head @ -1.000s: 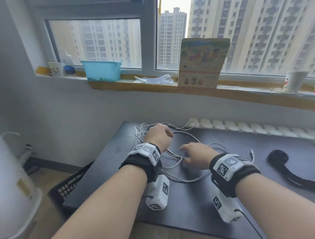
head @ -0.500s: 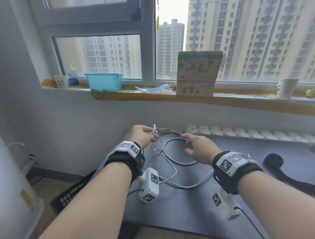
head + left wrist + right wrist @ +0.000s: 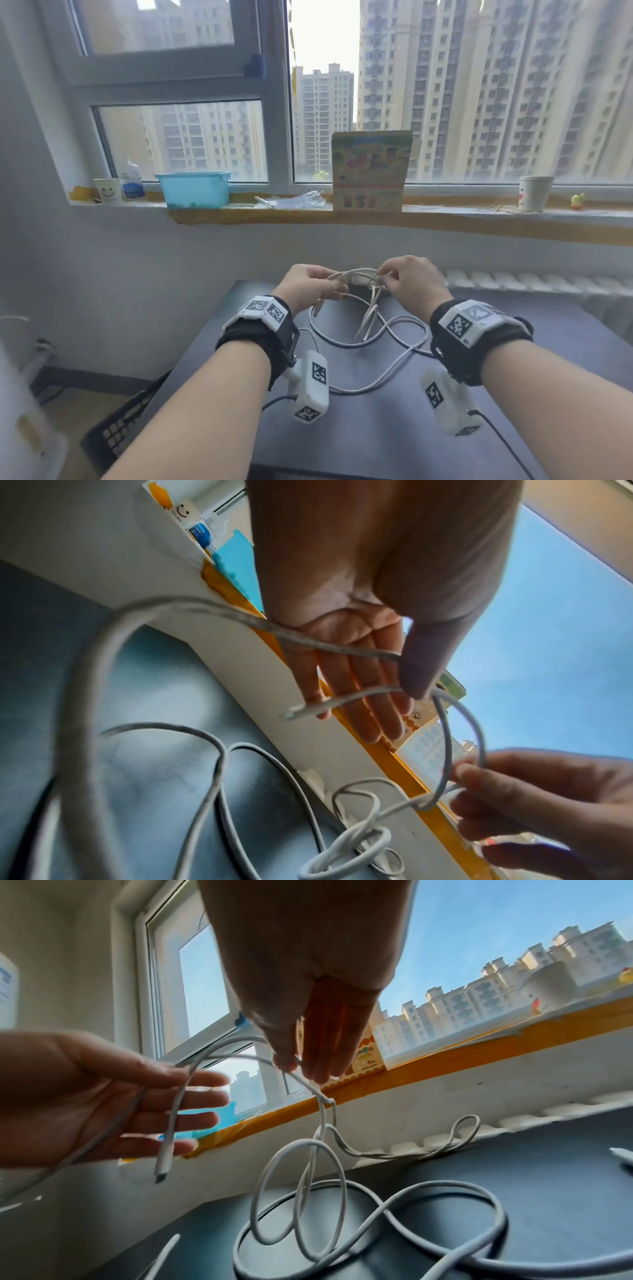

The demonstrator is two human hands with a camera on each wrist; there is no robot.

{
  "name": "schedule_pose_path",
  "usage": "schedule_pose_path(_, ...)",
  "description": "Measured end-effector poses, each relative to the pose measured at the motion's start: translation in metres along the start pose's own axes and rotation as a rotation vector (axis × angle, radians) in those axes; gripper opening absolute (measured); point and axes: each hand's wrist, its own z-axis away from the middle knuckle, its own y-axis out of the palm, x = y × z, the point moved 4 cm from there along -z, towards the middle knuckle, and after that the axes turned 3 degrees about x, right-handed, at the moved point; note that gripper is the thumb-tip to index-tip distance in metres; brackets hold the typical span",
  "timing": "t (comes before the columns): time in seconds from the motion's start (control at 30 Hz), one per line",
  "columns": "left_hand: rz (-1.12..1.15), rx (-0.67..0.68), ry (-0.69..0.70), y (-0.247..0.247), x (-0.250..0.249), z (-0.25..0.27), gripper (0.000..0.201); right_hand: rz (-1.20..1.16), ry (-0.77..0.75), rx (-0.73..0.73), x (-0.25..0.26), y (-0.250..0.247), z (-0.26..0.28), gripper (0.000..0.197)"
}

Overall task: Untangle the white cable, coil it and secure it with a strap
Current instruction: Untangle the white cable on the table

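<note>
Overhead, white cable (image 3: 356, 274) between both grips

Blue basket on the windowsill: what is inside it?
Through the translucent wall of the blue basket, small dark greenish shapes show along the bottom; what they are cannot be told. The open top is not seen from above, so the rest of the interior stays hidden.

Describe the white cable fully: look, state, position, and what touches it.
The white cable is thin, round and flexible, plastic-looking, greyed with grime in stretches. It is still tangled, not coiled. Its upper part is lifted above the dark table, held between the left hand, whose thumb pins two strands against the fingers, and the right hand, which pinches a strand. One connector end dangles below the left hand. The rest lies in crossing loops on the table.
</note>
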Motion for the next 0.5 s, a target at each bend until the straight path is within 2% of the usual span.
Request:
schedule_pose_path(0.03, -0.008, -0.026, 0.002, -0.002, 0.001, -0.001, 0.013, -0.032, 0.017, -0.025, -0.006, -0.005, 0.000, 0.017)
schedule_pose_path(0.13, -0.086, -0.124, -0.039, -0.004, 0.009, -0.008, 0.017, -0.175, 0.059, -0.103, -0.022, -0.019, 0.000, 0.018)
schedule_pose_path(0.23, -0.299, -0.172, -0.074, -0.003, 0.008, -0.017, 0.011, -0.326, 0.079, -0.153, -0.028, -0.035, -0.003, 0.017)
schedule_pose_path(0.33, -0.381, -0.114, 0.015, 0.009, -0.015, -0.016, 0.055, -0.382, 0.067, -0.180, -0.025, -0.052, -0.004, 0.018)
schedule_pose_path(0.37, -0.382, -0.127, 0.070, 0.013, -0.027, -0.014, 0.061, -0.388, 0.057, -0.183, -0.022, -0.056, -0.004, 0.018)
schedule_pose_path(0.43, -0.387, -0.184, 0.181, 0.020, -0.048, -0.013, 0.053, -0.409, 0.044, -0.192, -0.017, -0.063, -0.003, 0.019)
schedule_pose_path(0.5, -0.452, -0.226, 0.259, 0.028, -0.062, -0.012, 0.031, -0.442, 0.031, -0.204, -0.012, -0.067, -0.004, 0.020)
